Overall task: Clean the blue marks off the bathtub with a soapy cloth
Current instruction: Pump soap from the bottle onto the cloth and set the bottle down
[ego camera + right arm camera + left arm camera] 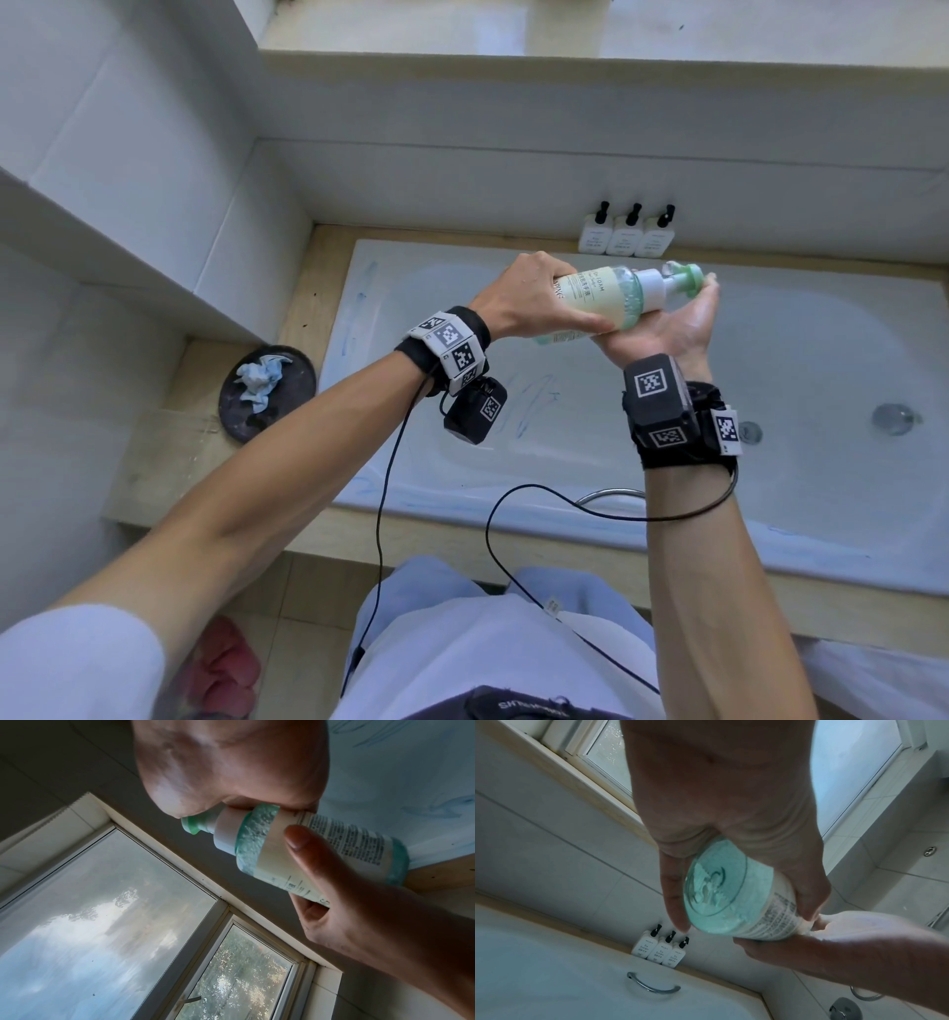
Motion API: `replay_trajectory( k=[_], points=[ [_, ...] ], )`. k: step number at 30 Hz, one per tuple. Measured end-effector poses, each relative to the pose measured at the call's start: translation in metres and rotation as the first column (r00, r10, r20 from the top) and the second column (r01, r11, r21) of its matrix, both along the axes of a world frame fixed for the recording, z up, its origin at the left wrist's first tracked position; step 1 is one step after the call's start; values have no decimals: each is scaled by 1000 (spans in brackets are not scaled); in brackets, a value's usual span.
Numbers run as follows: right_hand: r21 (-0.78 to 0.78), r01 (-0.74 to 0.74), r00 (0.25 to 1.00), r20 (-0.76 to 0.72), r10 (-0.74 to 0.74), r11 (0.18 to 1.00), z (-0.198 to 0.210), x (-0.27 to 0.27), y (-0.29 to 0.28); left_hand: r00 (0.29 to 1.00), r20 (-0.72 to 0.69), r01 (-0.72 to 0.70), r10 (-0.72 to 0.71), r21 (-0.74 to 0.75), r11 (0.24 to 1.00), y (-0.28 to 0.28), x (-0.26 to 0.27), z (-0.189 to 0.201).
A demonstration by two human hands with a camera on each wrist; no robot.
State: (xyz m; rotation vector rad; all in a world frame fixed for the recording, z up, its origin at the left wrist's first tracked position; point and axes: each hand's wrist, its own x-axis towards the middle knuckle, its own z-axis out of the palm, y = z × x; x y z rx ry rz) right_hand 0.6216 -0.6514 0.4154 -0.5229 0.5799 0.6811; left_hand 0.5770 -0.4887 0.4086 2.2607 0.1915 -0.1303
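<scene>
Left hand [534, 298] grips the soap bottle [611, 303] sideways; right hand [678, 324], seemingly open-palmed, cups its pump.

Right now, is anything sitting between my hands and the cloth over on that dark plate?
Nothing visible blocks the way. The cloth lies crumpled on the dark plate on the ledge left of the bathtub. But the left hand grips the soap bottle and the right hand is cupped under its pump.
</scene>
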Motion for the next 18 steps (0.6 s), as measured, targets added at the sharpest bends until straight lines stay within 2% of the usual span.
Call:
replay_trajectory(
  k=[7, 12, 15, 18],
  points=[
    [73, -16, 999, -35, 19, 997, -12, -6, 2, 998, -5, -56, 56, -14, 998, 1, -17, 4],
    [25, -59, 998, 9, 59, 998, -34, -13, 0, 998, -24, -51, 51, -3, 999, -7, -32, 4],
    [22, -122, 993, 9, 122, 992, -36, -22, -7, 998, -45, -49, 48, -11, 999, -12, -44, 3],
    [23, -119, 993, -8, 119, 993, -32, -33, -16, 998, -58, -16, 14, -30, 999, -21, -57, 5]
  ],
)
